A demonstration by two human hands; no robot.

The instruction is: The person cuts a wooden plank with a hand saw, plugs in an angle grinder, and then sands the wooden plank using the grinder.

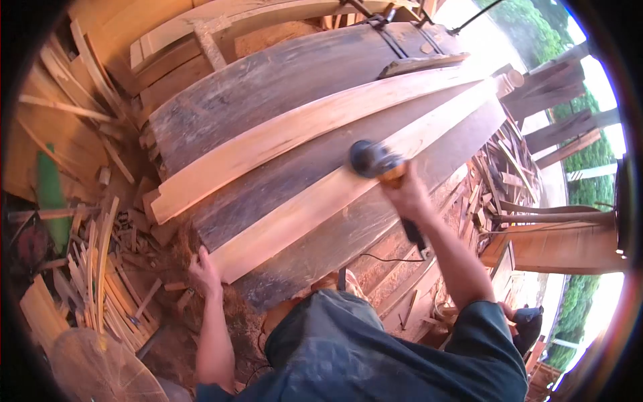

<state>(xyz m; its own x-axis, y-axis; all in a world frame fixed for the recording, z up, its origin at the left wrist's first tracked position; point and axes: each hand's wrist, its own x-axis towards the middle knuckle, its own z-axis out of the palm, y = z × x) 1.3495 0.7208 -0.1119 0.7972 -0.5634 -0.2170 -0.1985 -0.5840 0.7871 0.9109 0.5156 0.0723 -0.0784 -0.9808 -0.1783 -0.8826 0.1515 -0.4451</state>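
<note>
A long pale wooden plank [288,224] lies across a dark, worn workbench [335,238]. My left hand [205,271] is closed on the plank's near left end, its fingers at the corner. In my right hand [410,195] is an angle grinder [375,159], blurred by motion. The round head of the grinder is over the middle of the plank; I cannot tell whether the disc touches the wood. Its dark rear end sticks out below my hand. Beside the plank, farther from me, lies a curved wooden board [288,137].
Metal clamps [388,33] stand at the bench's far end. Wood offcuts [100,281] pile up on the left, near a round log slice [100,368]. More scraps [506,167] lie to the right. A thin cord [395,258] runs along the bench's near side.
</note>
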